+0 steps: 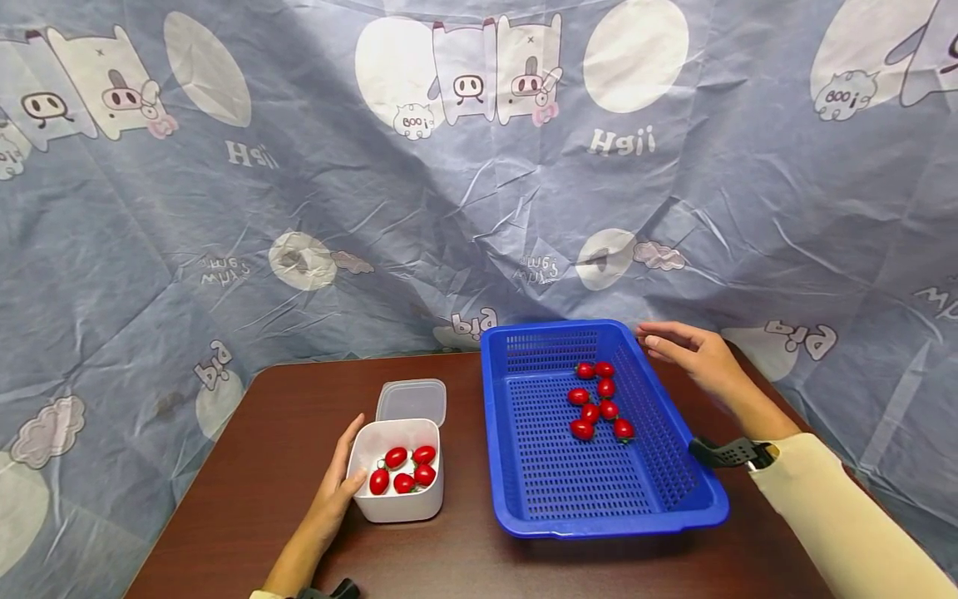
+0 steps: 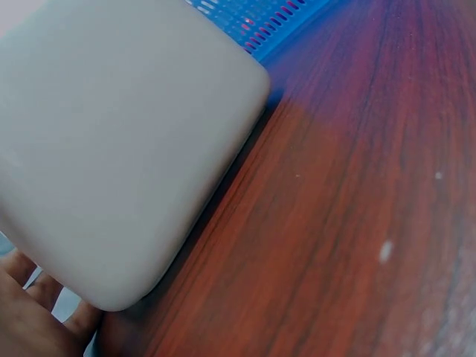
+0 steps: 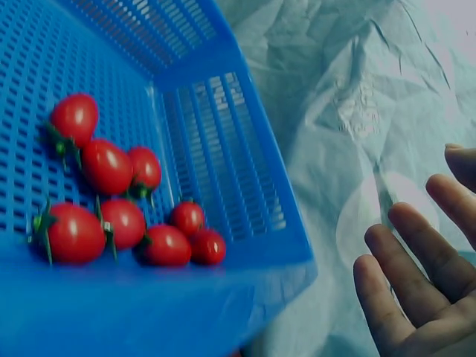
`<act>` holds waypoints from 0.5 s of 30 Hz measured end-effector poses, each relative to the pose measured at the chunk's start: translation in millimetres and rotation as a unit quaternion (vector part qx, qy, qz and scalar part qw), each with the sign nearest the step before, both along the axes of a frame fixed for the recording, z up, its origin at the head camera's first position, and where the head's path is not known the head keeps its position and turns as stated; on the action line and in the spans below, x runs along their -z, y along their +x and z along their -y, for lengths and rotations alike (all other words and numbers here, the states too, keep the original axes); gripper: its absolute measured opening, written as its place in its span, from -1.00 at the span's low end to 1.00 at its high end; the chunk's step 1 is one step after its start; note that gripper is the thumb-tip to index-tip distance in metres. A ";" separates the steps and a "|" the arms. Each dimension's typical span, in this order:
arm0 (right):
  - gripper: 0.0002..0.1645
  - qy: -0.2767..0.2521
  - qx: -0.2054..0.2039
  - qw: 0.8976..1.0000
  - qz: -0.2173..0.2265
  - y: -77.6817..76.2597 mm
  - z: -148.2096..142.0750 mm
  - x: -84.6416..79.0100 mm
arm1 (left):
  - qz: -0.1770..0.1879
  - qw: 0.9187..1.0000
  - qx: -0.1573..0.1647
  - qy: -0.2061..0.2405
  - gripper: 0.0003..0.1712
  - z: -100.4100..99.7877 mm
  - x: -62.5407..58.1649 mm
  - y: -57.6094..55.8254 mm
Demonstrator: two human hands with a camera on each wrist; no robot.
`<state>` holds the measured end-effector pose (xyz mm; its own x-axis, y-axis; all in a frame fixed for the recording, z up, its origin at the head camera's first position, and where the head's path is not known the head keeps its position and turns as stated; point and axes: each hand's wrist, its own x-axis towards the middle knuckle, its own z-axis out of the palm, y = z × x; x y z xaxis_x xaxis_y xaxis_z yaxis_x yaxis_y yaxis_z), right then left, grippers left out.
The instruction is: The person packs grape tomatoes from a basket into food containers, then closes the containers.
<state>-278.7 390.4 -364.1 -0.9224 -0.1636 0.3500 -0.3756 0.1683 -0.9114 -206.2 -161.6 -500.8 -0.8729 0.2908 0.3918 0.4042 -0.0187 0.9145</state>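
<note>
My left hand [image 1: 334, 480] rests against the left side of a white square container [image 1: 404, 507], its fingers straight along the wall and the thumb at the rim. Several cherry tomatoes [image 1: 396, 457] lie inside. The left wrist view shows the container's wall [image 2: 126, 149] up close, with part of the hand [image 2: 37, 312] at its lower corner. My right hand [image 1: 692, 353] is held beside the far right corner of a blue perforated basket [image 1: 494, 449], holding nothing; its fingers [image 3: 401, 279] are spread in the right wrist view. More cherry tomatoes [image 3: 74, 234] are in the basket.
A translucent lid [image 1: 412, 398] lies just behind the white container. Both containers stand on a dark brown wooden table [image 1: 262, 441]. A blue-grey cloth [image 1: 419, 225] with printed cartoon figures hangs behind the table's far edge.
</note>
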 end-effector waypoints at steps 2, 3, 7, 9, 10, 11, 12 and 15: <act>-0.52 -0.001 0.004 1.000 0.002 0.8 -5.4 2.2 | 0.000 1.000 0.000 -0.001 -0.20 0.4 -0.3 0.7; -0.52 0.001 0.007 1.000 0.003 1.2 -8.2 3.4 | 0.001 1.000 0.000 -0.002 -0.21 0.6 -0.5 0.9; -0.52 -0.001 0.010 1.000 0.005 3.1 -20.0 9.5 | 0.003 1.000 0.001 0.001 -0.21 0.7 -1.6 1.0; -0.53 -0.004 0.010 1.000 0.007 3.9 -25.9 13.3 | 0.002 1.000 0.003 0.004 -0.21 0.3 -2.1 0.9; -0.52 -0.007 0.008 1.000 0.008 4.2 -28.6 15.2 | 0.002 1.000 0.004 0.005 -0.21 0.0 -2.3 1.0; -0.53 -0.008 0.007 1.000 0.009 4.4 -31.3 17.3 | 0.001 1.000 0.004 0.007 -0.20 -0.3 -2.3 1.1; -0.53 -0.008 0.007 1.000 0.010 4.6 -33.8 19.5 | 0.001 1.000 0.004 0.007 -0.20 -0.5 -2.1 1.2; -0.54 0.004 0.010 1.000 0.012 4.5 -40.4 26.9 | -0.002 1.000 0.002 0.007 -0.21 -1.0 -1.6 1.2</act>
<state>-274.2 430.8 -391.0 -0.9332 -0.1485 0.3273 -0.3512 0.1825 -0.9184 -205.0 -160.6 -499.2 -0.8697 0.2897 0.3996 0.4081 -0.0331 0.9123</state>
